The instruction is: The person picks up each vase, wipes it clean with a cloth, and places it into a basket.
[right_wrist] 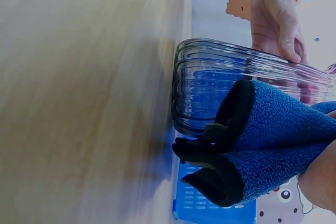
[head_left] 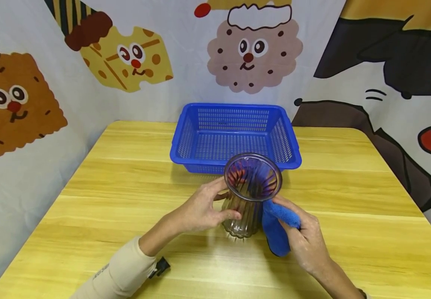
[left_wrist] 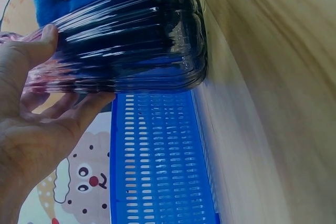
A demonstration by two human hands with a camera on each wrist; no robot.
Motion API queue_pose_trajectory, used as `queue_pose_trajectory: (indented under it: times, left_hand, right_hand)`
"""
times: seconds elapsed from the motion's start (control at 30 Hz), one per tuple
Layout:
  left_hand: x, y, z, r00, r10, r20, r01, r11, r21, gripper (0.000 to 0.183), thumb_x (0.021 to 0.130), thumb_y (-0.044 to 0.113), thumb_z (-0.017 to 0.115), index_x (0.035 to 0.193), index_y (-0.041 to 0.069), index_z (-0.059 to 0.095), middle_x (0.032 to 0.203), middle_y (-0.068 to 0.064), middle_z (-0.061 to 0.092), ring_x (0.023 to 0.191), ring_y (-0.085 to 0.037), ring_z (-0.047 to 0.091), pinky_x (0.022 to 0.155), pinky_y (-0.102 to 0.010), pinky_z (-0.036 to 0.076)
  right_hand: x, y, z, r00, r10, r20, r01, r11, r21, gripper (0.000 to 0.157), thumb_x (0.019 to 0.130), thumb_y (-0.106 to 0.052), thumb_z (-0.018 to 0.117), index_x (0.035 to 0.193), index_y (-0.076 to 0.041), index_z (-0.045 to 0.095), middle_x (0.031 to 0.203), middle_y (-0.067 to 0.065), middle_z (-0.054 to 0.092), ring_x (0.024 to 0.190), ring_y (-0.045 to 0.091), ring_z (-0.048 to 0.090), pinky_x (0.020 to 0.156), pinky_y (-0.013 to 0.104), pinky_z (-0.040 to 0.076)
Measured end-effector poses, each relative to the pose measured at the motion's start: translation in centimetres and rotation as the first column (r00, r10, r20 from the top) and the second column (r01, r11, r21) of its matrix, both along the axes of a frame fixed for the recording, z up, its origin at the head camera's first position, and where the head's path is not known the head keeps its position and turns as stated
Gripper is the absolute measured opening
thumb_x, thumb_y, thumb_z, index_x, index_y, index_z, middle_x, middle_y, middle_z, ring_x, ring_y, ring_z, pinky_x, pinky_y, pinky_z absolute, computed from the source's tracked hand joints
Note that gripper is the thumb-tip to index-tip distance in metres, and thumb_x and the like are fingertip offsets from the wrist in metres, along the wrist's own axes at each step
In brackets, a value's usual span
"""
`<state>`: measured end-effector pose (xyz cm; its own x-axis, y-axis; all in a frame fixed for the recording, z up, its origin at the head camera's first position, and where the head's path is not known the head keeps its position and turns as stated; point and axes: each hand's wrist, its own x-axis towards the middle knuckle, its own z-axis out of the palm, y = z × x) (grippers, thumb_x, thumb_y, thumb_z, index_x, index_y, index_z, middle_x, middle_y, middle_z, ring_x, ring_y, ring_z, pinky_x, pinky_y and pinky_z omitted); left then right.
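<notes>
A ribbed glass vase (head_left: 242, 216) with a flared, purple-tinted rim stands on the table in front of the basket, its mouth facing up. My left hand (head_left: 204, 207) grips the vase from the left, thumb on the near side and fingers round the far side. In my right hand (head_left: 309, 241) is a folded blue cloth (head_left: 278, 232), pinched between thumb and fingers against the vase's right side, just under the rim. The cloth's dark-edged folds (right_wrist: 273, 145) hang down beside the glass in the right wrist view. Part of the right fingers is hidden behind cloth and rim.
A blue perforated plastic basket (head_left: 234, 164) sits behind the vase on the wood-grain table (head_left: 125, 199). Cloth printed with cartoon figures (head_left: 185, 83) hangs round the table's back and sides. A black buckle (head_left: 160, 266) sticks out at the left sleeve (head_left: 125, 265).
</notes>
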<state>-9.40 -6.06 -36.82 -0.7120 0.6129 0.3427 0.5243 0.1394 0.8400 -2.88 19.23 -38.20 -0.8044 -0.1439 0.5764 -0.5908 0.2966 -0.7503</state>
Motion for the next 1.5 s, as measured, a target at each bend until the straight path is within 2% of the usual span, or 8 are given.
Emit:
queue_pose_trajectory:
  times: [0.43, 0.7, 0.87, 1.0, 1.2, 1.27, 1.37, 1.5]
  left_hand:
    - [0.3, -0.1, 0.0, 1.0, 0.017, -0.026, -0.018, 1.0, -0.005, 0.079, 0.079, 0.004, 0.087, 0.148, 0.006, 0.049, 0.153, -0.006, 0.046, 0.14, -0.023, 0.043, 0.104, -0.036, 0.05]
    - [0.8, 0.1, 0.1, 0.999, 0.048, 0.003, -0.048, 0.999, 0.006, 0.08, 0.078, 0.005, 0.088, 0.148, 0.009, 0.05, 0.154, -0.002, 0.045, 0.14, -0.021, 0.042, 0.102, -0.034, 0.051]
    - [1.0, 0.2, 0.2, 0.998, 0.056, 0.016, -0.056, 0.998, 0.013, 0.079, 0.078, 0.004, 0.088, 0.148, 0.009, 0.051, 0.153, -0.002, 0.046, 0.139, -0.022, 0.044, 0.1, -0.034, 0.053]
    - [1.0, 0.2, 0.2, 0.998, 0.063, 0.006, -0.063, 0.998, 0.01, 0.08, 0.078, 0.006, 0.088, 0.148, 0.011, 0.05, 0.153, -0.001, 0.046, 0.139, -0.021, 0.044, 0.099, -0.033, 0.053]
    - [0.9, 0.2, 0.2, 0.994, 0.088, -0.068, -0.09, 0.995, -0.031, 0.078, 0.08, 0.013, 0.088, 0.148, 0.009, 0.05, 0.153, -0.003, 0.046, 0.139, -0.022, 0.043, 0.1, -0.032, 0.052]
    - [0.9, 0.2, 0.1, 0.992, 0.099, -0.082, -0.103, 0.994, -0.045, 0.078, 0.08, 0.014, 0.088, 0.147, 0.008, 0.051, 0.152, -0.003, 0.047, 0.139, -0.022, 0.044, 0.1, -0.032, 0.052]
    - [0.8, 0.2, 0.1, 0.99, 0.111, -0.087, -0.116, 0.992, -0.054, 0.076, 0.079, 0.014, 0.088, 0.146, 0.008, 0.052, 0.149, -0.002, 0.049, 0.137, -0.021, 0.045, 0.101, -0.032, 0.052]
    - [0.7, 0.4, 0.0, 0.991, 0.114, -0.073, -0.118, 0.992, -0.051, 0.075, 0.08, 0.013, 0.088, 0.146, 0.009, 0.051, 0.147, -0.004, 0.05, 0.136, -0.02, 0.045, 0.101, -0.029, 0.051]
  right_hand:
    - [0.1, 0.3, 0.0, 0.999, -0.027, 0.025, 0.026, 0.998, 0.052, 0.041, 0.086, 0.023, 0.059, 0.119, 0.003, 0.071, 0.128, 0.003, 0.067, 0.121, 0.009, 0.06, 0.103, 0.018, 0.046]
    - [-0.1, 0.4, 0.0, 0.999, -0.047, -0.013, 0.048, 0.992, 0.118, 0.043, 0.083, 0.021, 0.06, 0.117, -0.002, 0.074, 0.123, 0.006, 0.07, 0.118, 0.01, 0.062, 0.102, 0.017, 0.047]
    - [-0.1, 0.8, -0.3, 1.0, -0.028, 0.007, 0.027, 0.986, 0.167, 0.043, 0.081, 0.023, 0.055, 0.112, 0.0, 0.076, 0.124, 0.006, 0.07, 0.122, 0.013, 0.06, 0.106, 0.022, 0.045]
    - [-0.2, 1.0, -0.4, 0.999, -0.029, 0.017, 0.024, 0.974, 0.224, 0.049, 0.076, 0.023, 0.05, 0.11, 0.0, 0.076, 0.125, 0.005, 0.069, 0.122, 0.02, 0.061, 0.107, 0.021, 0.043]
    - [-0.3, 1.1, 0.1, 0.996, -0.067, 0.052, 0.046, 0.942, 0.332, 0.053, 0.073, 0.018, 0.048, 0.112, -0.003, 0.077, 0.126, 0.0, 0.069, 0.119, 0.027, 0.063, 0.106, 0.013, 0.038]
    - [-0.5, 1.1, 0.3, 0.994, -0.072, 0.08, 0.038, 0.929, 0.369, 0.052, 0.074, 0.017, 0.049, 0.112, -0.005, 0.077, 0.127, -0.001, 0.068, 0.12, 0.027, 0.062, 0.107, 0.019, 0.041]
    - [-0.7, 1.2, 0.5, 0.989, -0.069, 0.131, 0.01, 0.915, 0.404, 0.051, 0.077, 0.015, 0.049, 0.114, -0.006, 0.076, 0.129, -0.001, 0.067, 0.122, 0.028, 0.06, 0.106, 0.037, 0.048]
    - [-1.1, 1.2, 0.5, 0.984, -0.066, 0.167, -0.011, 0.906, 0.422, 0.049, 0.079, 0.014, 0.049, 0.115, -0.005, 0.076, 0.131, 0.002, 0.066, 0.124, 0.032, 0.059, 0.102, 0.057, 0.049]
